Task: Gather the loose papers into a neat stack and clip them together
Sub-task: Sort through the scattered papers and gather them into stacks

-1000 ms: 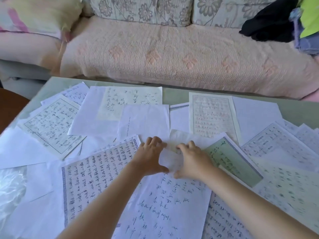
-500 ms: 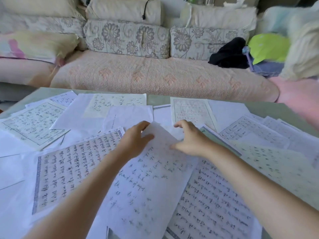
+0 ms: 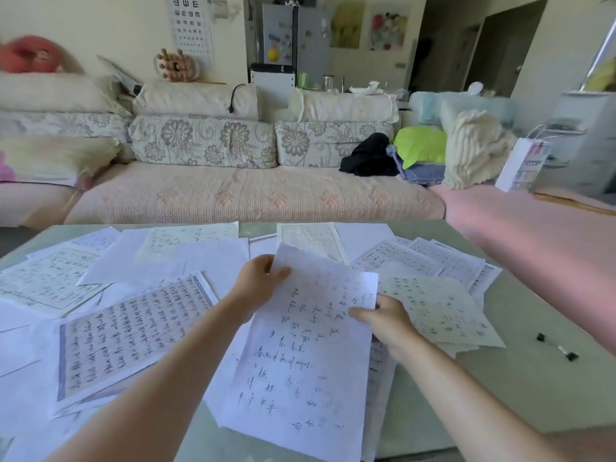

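Many handwritten sheets lie scattered over a pale green table point(image 3: 520, 328). I hold one white sheet with handwriting point(image 3: 306, 355) lifted and tilted above the others. My left hand point(image 3: 258, 281) pinches its upper left edge, thumb on top. My right hand point(image 3: 383, 320) grips its right edge. More sheets seem to lie under it. A blue-bordered sheet point(image 3: 130, 331) lies to the left, a cream sheet point(image 3: 436, 308) to the right. Two black binder clips point(image 3: 556, 346) lie on the table at the right.
A sofa point(image 3: 253, 195) with floral cushions runs along the table's far side. Dark and green clothes point(image 3: 393, 155) are piled on it. A pink cover point(image 3: 533, 228) spreads at the right, with a white paper bag point(image 3: 521, 165) behind it.
The white sheet has come up off the pile and nearer to me, held in both hands. My right hand moved to its right edge. The camera tilted up, so the room shows.
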Demonstrator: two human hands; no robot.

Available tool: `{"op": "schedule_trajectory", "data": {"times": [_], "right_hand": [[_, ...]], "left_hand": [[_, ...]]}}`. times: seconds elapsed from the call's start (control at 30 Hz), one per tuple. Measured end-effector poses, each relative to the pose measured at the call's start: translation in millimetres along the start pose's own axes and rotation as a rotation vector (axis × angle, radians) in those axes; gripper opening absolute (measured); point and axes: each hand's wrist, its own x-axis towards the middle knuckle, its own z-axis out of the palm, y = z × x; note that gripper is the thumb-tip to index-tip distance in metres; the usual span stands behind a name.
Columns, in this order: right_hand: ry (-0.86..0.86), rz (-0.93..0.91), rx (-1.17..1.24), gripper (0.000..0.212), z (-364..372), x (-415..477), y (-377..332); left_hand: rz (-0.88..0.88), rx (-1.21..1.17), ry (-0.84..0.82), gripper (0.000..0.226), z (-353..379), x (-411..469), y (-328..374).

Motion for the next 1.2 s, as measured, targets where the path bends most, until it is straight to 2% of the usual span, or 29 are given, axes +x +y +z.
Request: {"op": "schedule_trajectory", "data": {"times": [0.1,0.17,0.23,0.3,0.33,0.37,0.4,0.47,0.53,0.63,0.7,0.8,0.9,1.0,1.07,1.13,1.17,1.2], "right_hand": [[0.196,0.051,-0.082,0.011,-18,6,19],[0.269,0.06,-0.256,0.014,-32,9,33],[0.286,0.066,-0.473,0.043,-42,10,44],[0.325,0.025,-0.733,0.083,-48,13,55],[0.335,-0.028,-0.849,0.099,-48,16,60],[0.325,-0.092,-0.943,0.105,-47,18,63],[0.279,-0.141,-1.007,0.099,-46,18,65],[0.145,-0.179,-1.079,0.073,-44,19,70],[0.077,-0.202,-1.116,0.062,-46,19,75],[0.06,-0.244,-1.071,0.069,-51,20,75],[0.077,-0.229,-1.012,0.08,-52,20,71],[0.145,-0.197,-0.869,0.092,-51,20,63],[0.224,-0.191,-0.593,0.098,-42,20,48],[0.184,-0.021,-0.205,0.098,-35,23,30],[0.148,0.119,-0.051,0.081,-32,28,23],[0.137,0.17,0.024,0.037,-28,36,24],[0.154,0.179,0.035,0.023,-25,40,24],[0.178,0.182,0.026,0.019,-22,44,24]], "left_hand": [[-0.062,0.223,-0.144,0.018,28,1,-15],[-0.098,0.413,-0.225,0.033,45,-2,-25],[-0.088,0.616,-0.277,0.034,59,-7,-31],[-0.094,0.722,-0.271,0.037,72,-11,-35],[-0.11,0.754,-0.25,0.049,78,-13,-36],[-0.13,0.793,-0.239,0.063,83,-14,-37],[-0.157,0.828,-0.245,0.075,88,-14,-36],[-0.207,0.873,-0.252,0.089,98,-12,-31],[-0.282,0.834,-0.233,0.085,102,-9,-23],[-0.362,0.717,-0.218,0.06,103,-9,-14],[-0.343,0.61,-0.222,0.049,103,-11,-14],[-0.281,0.328,-0.157,0.041,101,-15,-15],[-0.223,0.101,-0.053,0.033,93,-17,-13],[-0.194,-0.031,0.002,0.024,84,-12,-10],[-0.207,-0.055,0.015,0.024,81,-6,-12],[-0.209,-0.026,0.006,0.026,80,3,-17],[-0.196,0.058,-0.004,0.027,79,8,-21],[-0.179,0.201,-0.016,0.03,77,14,-24]]}}
